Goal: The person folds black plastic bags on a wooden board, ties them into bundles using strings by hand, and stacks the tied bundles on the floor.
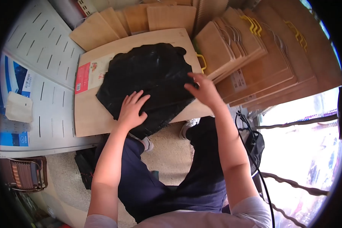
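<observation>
A black, slightly glossy sheet, perhaps a plastic bag (152,72), lies spread over a wooden board (93,114). One lower corner of it hangs past the board's near edge. My left hand (132,111) rests on its lower left part, palm down and fingers spread. At the right edge of the black plastic is my right hand (204,90), thumb and fingers apart and slightly curved. Nothing shows between those fingers. The black plastic covers part of a red and white label (88,78) on the board.
Wooden boards with yellow handles (251,26) stand stacked at the right. More boards (171,18) lean at the back. A white slotted metal panel (45,49) flanks the left, with a blue package (11,76). A black cable (260,174) hangs near my right arm.
</observation>
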`<action>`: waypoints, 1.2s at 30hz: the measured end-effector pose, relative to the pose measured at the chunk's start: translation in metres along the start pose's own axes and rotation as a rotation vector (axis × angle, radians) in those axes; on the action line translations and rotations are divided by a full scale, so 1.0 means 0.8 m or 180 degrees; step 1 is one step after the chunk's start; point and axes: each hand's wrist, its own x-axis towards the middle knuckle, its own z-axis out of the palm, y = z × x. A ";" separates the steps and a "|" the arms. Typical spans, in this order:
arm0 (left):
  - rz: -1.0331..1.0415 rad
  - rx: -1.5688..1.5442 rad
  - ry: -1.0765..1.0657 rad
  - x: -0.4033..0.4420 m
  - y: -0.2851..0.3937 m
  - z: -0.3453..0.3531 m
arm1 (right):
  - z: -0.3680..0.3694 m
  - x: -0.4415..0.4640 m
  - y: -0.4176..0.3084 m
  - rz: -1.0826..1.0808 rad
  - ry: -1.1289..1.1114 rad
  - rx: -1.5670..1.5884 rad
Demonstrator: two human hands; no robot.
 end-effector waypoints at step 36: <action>-0.0123 -0.0448 0.0066 -0.006 0.003 -0.013 | 0.016 -0.079 0.021 0.2931 -0.0972 0.4421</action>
